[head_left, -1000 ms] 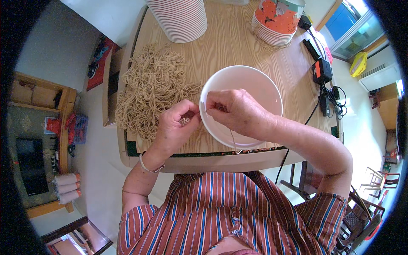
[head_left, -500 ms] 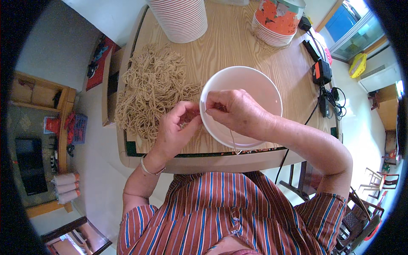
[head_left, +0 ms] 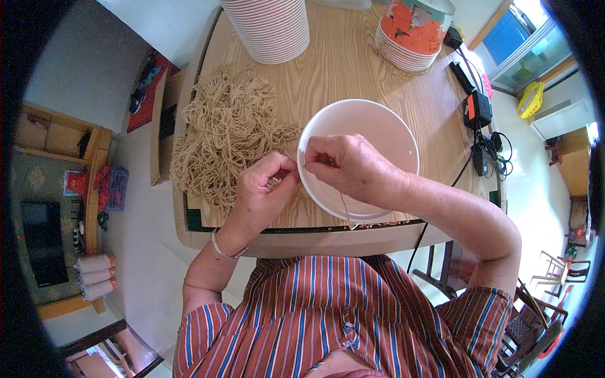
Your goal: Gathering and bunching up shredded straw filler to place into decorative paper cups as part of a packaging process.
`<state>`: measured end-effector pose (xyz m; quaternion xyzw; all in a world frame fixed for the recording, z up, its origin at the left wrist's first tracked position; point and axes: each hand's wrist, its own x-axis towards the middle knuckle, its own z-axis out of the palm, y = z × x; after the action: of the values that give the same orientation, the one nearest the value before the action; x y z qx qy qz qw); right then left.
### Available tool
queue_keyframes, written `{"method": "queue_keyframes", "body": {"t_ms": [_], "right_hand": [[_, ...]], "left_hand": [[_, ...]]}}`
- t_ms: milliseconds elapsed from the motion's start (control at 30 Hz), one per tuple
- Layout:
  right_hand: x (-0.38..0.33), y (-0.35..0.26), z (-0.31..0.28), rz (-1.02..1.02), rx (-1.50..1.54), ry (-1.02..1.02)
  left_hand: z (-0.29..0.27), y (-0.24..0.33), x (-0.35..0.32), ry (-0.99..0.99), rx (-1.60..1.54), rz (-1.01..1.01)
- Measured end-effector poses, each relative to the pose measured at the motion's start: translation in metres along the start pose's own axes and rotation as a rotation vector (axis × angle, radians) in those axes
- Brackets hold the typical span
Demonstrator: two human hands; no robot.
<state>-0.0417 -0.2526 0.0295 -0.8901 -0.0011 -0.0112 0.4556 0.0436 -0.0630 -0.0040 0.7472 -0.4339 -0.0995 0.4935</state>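
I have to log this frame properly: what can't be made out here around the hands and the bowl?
Head view, the only one:
- What the left hand pinches: too small, hidden by its fingers.
- Strand under the right hand: covered by the hand.
- Near part of the white bowl: covered by the right hand.
- Stack of white bowls: top cut by the edge.
- Noodle pile: single strands blur.

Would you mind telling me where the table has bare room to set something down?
Bare wood lies between the stack of white bowls, the patterned stack and the white bowl. Crowded: the string pile on the left, black devices on the right.
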Motion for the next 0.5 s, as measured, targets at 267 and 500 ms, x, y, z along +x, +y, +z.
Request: {"method": "queue_keyframes", "body": {"t_ms": [267,500], "right_hand": [[0.001,0.006,-0.005,0.065,0.017,-0.002],[0.002,-0.002,-0.015,0.216,0.202,-0.112]], "left_hand": [[0.001,-0.002,-0.004,0.141,-0.384,-0.226],[-0.009,0.003,-0.008,0.161,-0.467,-0.155]]}}
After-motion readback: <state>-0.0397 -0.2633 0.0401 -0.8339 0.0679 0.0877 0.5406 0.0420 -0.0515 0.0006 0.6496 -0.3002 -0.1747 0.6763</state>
